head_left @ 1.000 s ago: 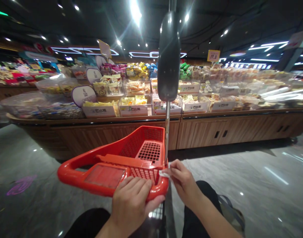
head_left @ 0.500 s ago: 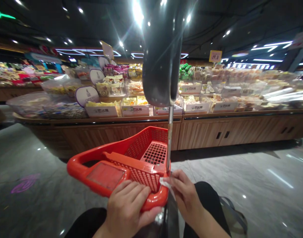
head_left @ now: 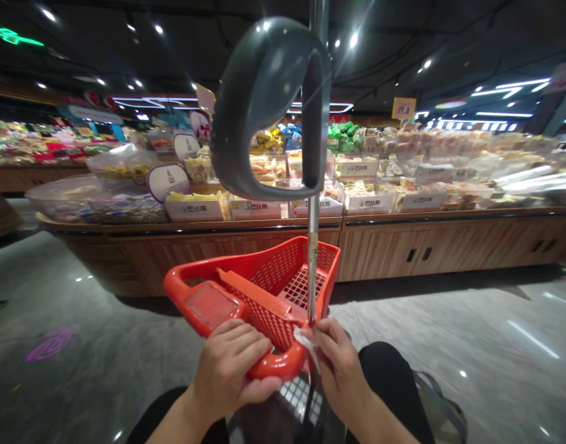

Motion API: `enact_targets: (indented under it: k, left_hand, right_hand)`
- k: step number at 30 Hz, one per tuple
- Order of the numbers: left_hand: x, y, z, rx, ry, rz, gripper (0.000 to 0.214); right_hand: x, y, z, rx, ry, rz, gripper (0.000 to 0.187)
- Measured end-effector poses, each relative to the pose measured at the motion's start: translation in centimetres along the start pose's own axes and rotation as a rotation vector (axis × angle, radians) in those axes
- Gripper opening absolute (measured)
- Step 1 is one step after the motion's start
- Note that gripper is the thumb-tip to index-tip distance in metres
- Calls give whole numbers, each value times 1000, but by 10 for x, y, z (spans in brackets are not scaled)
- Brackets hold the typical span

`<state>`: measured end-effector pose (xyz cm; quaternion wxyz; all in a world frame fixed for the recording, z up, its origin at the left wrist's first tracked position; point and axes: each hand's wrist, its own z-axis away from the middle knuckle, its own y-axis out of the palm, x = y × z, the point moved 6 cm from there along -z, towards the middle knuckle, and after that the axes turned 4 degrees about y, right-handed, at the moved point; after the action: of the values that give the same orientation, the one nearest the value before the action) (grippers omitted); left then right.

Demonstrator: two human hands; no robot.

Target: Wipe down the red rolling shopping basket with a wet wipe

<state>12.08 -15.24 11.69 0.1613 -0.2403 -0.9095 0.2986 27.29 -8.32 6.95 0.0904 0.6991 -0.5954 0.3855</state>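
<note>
A red plastic shopping basket [head_left: 264, 283] stands right in front of me, its near rim turned toward me. My left hand [head_left: 230, 370] is closed round that near red rim. My right hand [head_left: 336, 364] pinches a small white scrap of paper or film [head_left: 306, 339] at the foot of the basket's metal pull rod [head_left: 313, 259]. The rod rises to a dark grey loop handle [head_left: 269, 108] high in the view. My dark-trousered knees show below the basket.
A long wooden display counter [head_left: 403, 246] runs across behind the basket, stacked with clear boxes of packaged snacks [head_left: 259, 185] and price signs [head_left: 402, 108]. Glossy grey floor [head_left: 472, 345] lies to left and right. More shelves of goods [head_left: 28, 142] stand far left.
The basket has swung round to the right, and its grey handle has turned from edge-on to side-on. Both hands kept their hold and moved slightly right with it.
</note>
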Motion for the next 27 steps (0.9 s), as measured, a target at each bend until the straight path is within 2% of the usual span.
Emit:
enact_targets:
  k: [3, 8, 15, 22, 27]
  left_hand:
    - [6, -1, 3, 11, 21, 34, 43]
    - [16, -2, 6, 55, 21, 59, 46]
    - [29, -3, 8, 73, 39, 107, 51]
    - [44, 1, 17, 152, 47, 171, 49]
    - [56, -3, 23, 146, 46, 188, 44]
  right_hand:
    - [2, 5, -1, -44, 25, 21, 39]
    - [15, 19, 3, 17, -7, 12, 43]
    - [0, 12, -5, -30, 35, 56, 37]
    - [9, 26, -2, 32, 3, -12, 44]
    - [-7, 19, -4, 6, 43, -15, 37]
